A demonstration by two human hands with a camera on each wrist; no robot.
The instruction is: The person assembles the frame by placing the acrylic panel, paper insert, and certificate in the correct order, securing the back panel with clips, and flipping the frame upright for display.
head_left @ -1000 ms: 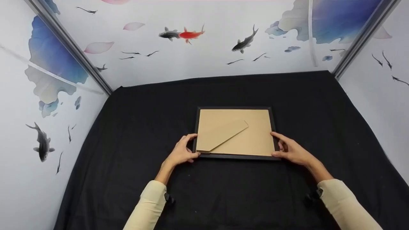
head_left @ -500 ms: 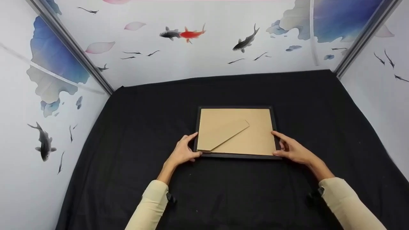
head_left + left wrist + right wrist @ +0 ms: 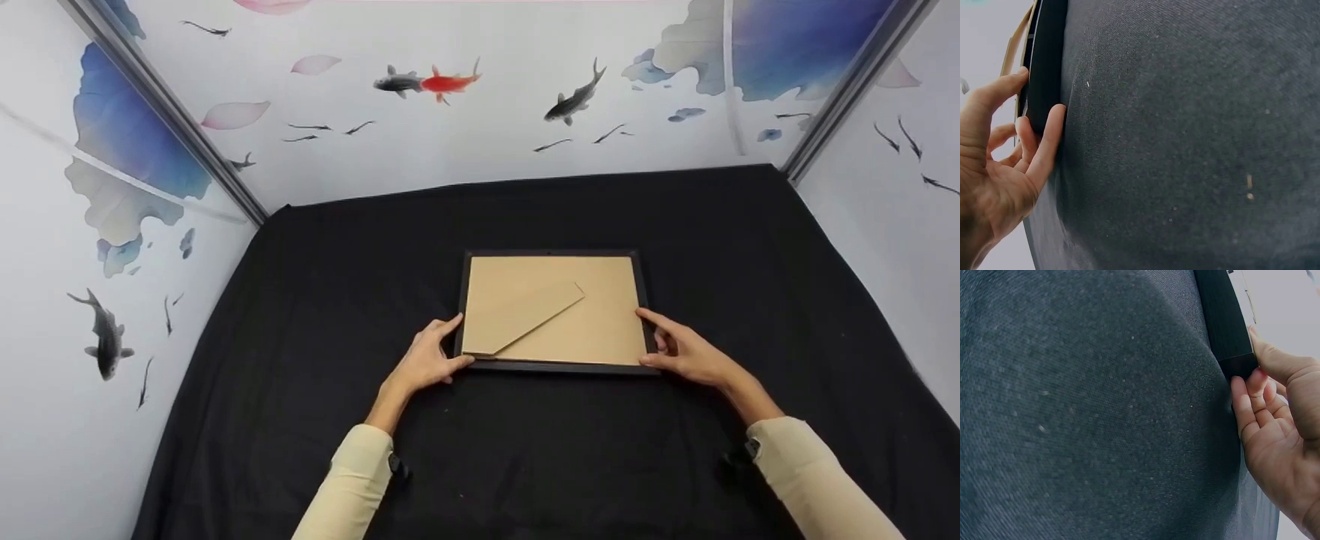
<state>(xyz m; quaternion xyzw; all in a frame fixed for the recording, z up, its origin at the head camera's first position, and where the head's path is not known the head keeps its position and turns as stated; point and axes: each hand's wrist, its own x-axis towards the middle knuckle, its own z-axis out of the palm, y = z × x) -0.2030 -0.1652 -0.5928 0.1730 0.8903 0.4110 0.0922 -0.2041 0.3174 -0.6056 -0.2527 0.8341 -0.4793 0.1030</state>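
Observation:
A picture frame [image 3: 570,368] with a black border lies back side up in the head view. Its brown backing board [image 3: 555,268] carries a folded-flat stand leg [image 3: 525,315] that slants up from the lower left corner. My left hand [image 3: 424,360] grips the frame at its near left corner, thumb on the front edge and fingers along the side. At the near right corner my right hand [image 3: 694,356] holds it likewise. In the right wrist view, fingertips [image 3: 1238,385] touch the lower part of the black border [image 3: 1224,320] and the thumb lies over the top.
Black cloth [image 3: 322,315] covers the table under the frame. White panels [image 3: 480,150] printed with fish and leaves enclose it at the back and both sides, joined by grey metal posts [image 3: 172,112].

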